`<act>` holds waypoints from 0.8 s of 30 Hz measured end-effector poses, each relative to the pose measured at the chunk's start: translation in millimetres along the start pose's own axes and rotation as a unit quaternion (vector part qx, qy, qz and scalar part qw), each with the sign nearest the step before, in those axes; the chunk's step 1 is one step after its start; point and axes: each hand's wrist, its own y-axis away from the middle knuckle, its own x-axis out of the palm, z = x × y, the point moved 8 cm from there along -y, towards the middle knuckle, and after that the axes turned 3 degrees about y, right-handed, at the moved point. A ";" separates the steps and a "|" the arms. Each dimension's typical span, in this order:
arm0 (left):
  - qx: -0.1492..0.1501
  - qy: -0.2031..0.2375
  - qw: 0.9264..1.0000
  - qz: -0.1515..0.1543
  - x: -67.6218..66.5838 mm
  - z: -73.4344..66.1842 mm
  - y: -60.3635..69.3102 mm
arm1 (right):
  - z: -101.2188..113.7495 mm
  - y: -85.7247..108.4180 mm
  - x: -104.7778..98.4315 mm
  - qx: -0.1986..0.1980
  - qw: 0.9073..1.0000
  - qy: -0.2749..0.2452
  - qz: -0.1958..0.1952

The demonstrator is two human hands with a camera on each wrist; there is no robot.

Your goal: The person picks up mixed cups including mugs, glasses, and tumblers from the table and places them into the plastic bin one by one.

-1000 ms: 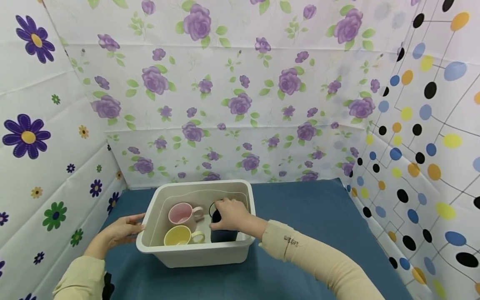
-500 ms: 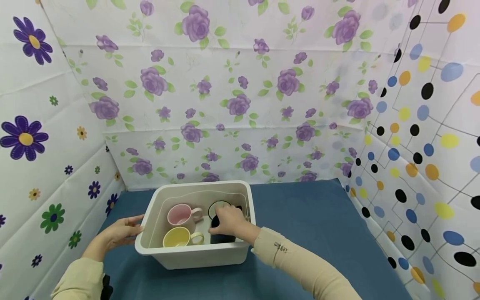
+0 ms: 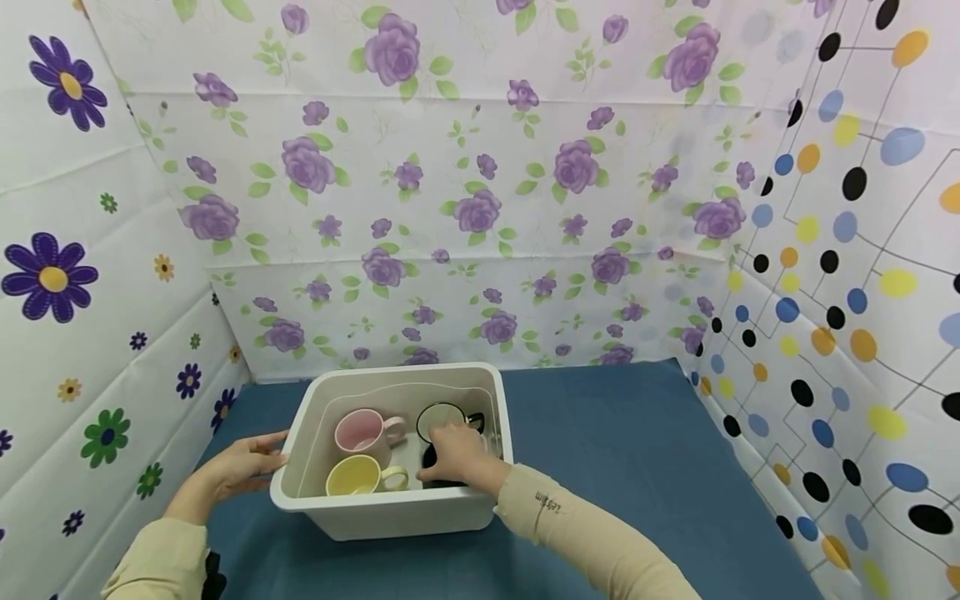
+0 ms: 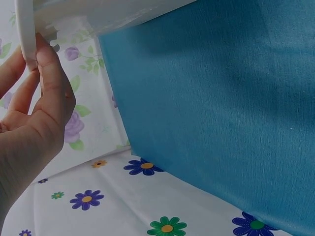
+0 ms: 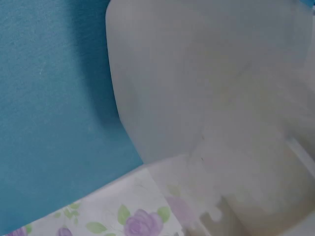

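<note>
A white plastic tub (image 3: 397, 502) stands on the blue cloth with several cups inside. My left hand (image 3: 232, 468) pinches the tub's left rim; the left wrist view shows the thumb and fingers of the left hand (image 4: 42, 103) at that rim. Inside the tub's right front part, my right hand (image 3: 459, 454) grips a dark cup (image 3: 442, 484), mostly hidden by the fingers and front wall. Behind it sits a pale cup (image 3: 437, 414) with a black rim and black handle. A pink mug (image 3: 363, 432) and a yellow mug (image 3: 352, 475) stand on the left.
Blue cloth (image 3: 600, 450) covers the table around the tub. Printed sheets hang behind and at both sides, with purple roses (image 3: 480, 208), daisies (image 3: 52, 279) and coloured dots (image 3: 825, 333). The right wrist view is filled mostly by the tub wall (image 5: 162, 73), no hand visible.
My right hand has moved slightly left and lower into the tub with the dark cup. The pale cup behind has come into fuller view. My left hand stays at the rim.
</note>
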 end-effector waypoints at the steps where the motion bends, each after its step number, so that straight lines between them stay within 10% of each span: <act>1: 0.001 0.000 1.000 0.000 0.1 -0.6 0.4 | 0.4 0.1 1.8 0.001 1.000 0.002 0.001; 24: -0.009 -0.004 1.000 -0.012 0.7 1.3 -3.6 | 9.5 -4.8 26.0 -0.011 0.997 0.051 0.060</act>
